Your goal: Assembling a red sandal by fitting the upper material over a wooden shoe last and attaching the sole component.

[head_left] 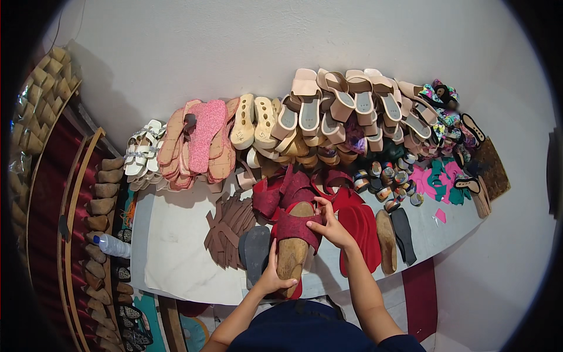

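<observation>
Above the table's near edge I hold a wooden shoe last (292, 258) with a dark red strap (298, 227) wrapped across its front part. A bright red sole edge shows beneath the last. My left hand (274, 278) is closed round the heel end, thumb on top of the wood. At the strap's right side, my right hand (332, 227) grips the strap's edge with thumb and fingers. Just beyond lie several dark red slippers (268, 198). Dark grey soles (254, 252) lie to the left of the last, and a stack of red soles (359, 237) to the right.
Brown strips (229, 232) fan out on the pale table (176, 246). Pink soles (208, 135), beige heeled sandals (309, 105) and rolls (387, 175) line the back. Another last (386, 240) stands near the right edge. A bottle (112, 246) and racked lasts (102, 205) are left.
</observation>
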Tool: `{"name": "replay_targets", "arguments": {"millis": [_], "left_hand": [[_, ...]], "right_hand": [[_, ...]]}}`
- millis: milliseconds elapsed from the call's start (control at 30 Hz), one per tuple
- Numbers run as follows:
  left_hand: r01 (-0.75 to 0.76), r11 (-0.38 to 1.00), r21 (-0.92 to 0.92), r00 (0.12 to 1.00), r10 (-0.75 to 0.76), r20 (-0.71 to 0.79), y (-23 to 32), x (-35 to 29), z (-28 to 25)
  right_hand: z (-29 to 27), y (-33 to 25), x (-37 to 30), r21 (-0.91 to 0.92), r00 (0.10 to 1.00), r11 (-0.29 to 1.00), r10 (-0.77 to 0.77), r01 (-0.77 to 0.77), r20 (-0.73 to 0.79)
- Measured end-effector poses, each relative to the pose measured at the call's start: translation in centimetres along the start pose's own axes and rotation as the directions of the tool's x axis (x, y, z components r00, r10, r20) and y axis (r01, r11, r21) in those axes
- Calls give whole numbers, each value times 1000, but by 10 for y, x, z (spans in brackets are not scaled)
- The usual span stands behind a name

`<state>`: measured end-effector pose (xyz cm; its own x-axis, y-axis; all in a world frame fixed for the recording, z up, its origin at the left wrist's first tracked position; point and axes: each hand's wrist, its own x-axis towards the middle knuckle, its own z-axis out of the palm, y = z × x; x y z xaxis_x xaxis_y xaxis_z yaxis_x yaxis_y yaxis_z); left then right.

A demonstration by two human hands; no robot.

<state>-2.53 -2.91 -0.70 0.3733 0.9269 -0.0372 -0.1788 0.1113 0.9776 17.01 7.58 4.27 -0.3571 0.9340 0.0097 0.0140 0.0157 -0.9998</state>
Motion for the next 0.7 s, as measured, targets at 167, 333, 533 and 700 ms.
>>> {"name": "replay_targets", "arguments": {"millis": [167, 333, 533, 700], "left_hand": [[-12, 999, -44, 999, 10, -35, -3, 0, -3], [15, 977, -215, 1000, -16, -3, -9, -4, -6], [93, 912, -398, 995, -76, 59, 12, -6, 6], [16, 955, -296, 1000, -12, 15, -7, -5, 0]], "right_hand": [[-2, 3, -5, 368, 997, 928, 68, -56, -19], [0, 7, -13, 565, 999, 825, 16, 10, -41], [2, 10, -16, 624, 997, 782, 48, 1, -62], [5, 18, -16, 592, 988, 801, 3, 92, -156]]}}
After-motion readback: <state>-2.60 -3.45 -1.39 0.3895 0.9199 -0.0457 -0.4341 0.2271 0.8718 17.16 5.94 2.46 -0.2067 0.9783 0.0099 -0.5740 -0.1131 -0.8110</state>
